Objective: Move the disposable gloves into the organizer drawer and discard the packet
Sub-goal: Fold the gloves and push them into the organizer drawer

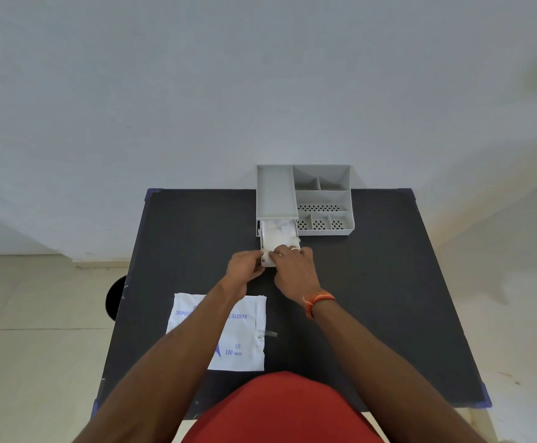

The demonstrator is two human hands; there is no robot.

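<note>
Your left hand (245,263) and right hand (292,266) both grip the front of the open drawer (268,262), full of gloves (280,236); the packet (245,343) lies flat on the bench (372,298).

We see from one head-worn wide-angle camera, looking forward and steeply down over the counter (372,298), fairly near.

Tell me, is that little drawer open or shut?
Open. The drawer sticks out from under the grey organizer, with white gloves showing inside. Both hands, left and right, are at its front.
</note>
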